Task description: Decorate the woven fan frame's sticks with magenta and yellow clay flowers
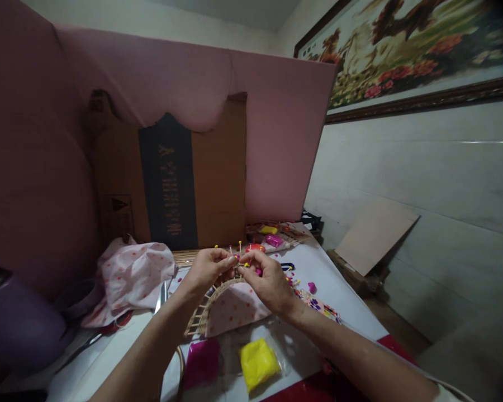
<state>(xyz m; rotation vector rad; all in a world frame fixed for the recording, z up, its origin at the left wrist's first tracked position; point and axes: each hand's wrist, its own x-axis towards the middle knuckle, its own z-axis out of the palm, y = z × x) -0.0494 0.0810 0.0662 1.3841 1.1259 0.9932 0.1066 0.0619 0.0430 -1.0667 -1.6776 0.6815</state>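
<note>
My left hand (209, 267) and my right hand (268, 279) meet above a small curved frame of wooden sticks (201, 315) lined with pink dotted fabric (237, 310). Both hands pinch at a thin stick with a coloured tip (240, 261) between their fingertips. Other upright sticks with yellow and pink tips (228, 247) stand just behind the fingers. What exactly sits in each pinch is too small to tell apart.
A yellow clay packet (257, 363) and a magenta clay packet (203, 363) lie at the near edge. Scissors (161, 296) and crumpled dotted cloth (129, 276) lie left. More clay packets (272, 237) sit behind. A cardboard box (171, 178) under pink cloth stands at the back.
</note>
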